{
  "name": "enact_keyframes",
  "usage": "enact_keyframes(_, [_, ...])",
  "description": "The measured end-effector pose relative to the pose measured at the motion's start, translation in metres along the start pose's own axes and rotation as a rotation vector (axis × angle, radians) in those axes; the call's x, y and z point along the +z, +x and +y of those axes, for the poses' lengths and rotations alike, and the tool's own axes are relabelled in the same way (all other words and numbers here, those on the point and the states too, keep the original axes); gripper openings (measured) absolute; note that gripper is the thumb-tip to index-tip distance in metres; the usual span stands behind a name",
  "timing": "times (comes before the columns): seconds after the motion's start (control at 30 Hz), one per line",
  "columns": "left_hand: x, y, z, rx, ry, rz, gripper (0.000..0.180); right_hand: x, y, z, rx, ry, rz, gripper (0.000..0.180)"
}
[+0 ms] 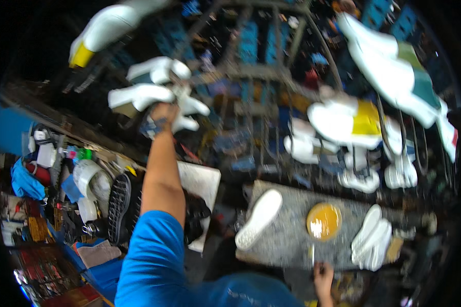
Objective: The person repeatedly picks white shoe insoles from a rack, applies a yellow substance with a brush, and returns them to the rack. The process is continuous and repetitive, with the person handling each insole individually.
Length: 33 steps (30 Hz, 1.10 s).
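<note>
My left arm is stretched forward, and my left hand (165, 113), with a dark band at the wrist, is among a cluster of white shoe-shaped pieces (141, 97) on a rack. Motion blur smears its fingers, so whether it grips one cannot be told. Low at the right, my right hand (322, 279) is closed around a slim brush (312, 254) that points at the bench board's front edge. On the grey board (292, 250) lie a white shoe sole (260, 219) at the left, a round container of amber liquid (324, 221), and several stacked white soles (372, 239) at the right.
A metal rack (276, 71) spans the far side, hung with more white shoe-shaped pieces (343, 123). At left, a cluttered surface holds a black treaded sole (119, 207), a whitish tub (92, 179) and a blue cloth (26, 179). A pale panel (200, 179) stands beside my left arm.
</note>
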<state>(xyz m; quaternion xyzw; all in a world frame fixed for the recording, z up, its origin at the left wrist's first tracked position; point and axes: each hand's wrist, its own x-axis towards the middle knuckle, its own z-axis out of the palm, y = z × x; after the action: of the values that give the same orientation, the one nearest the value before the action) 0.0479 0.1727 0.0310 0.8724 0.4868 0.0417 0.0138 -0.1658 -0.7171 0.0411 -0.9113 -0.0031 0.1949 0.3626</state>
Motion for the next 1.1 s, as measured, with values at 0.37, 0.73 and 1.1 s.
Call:
enact_keyframes(0.37, [0.027, -0.489, 0.062, 0.533, -0.760, -0.240, 0.047, -0.085, 0.175, -0.111, -0.387, -1.019, -0.571, 0.020])
enact_keyframes(0.73, [0.007, -0.598, 0.081, 0.479, -0.062, -0.294, 0.106, -0.090, 0.091, 0.019, -0.485, -0.144, 0.117, 0.023])
enact_keyframes(1.1, [0.002, -0.567, 0.059, 0.304, -0.368, -0.322, 0.041, -0.107, 0.083, 0.036, -0.419, -0.156, -0.017, 0.021])
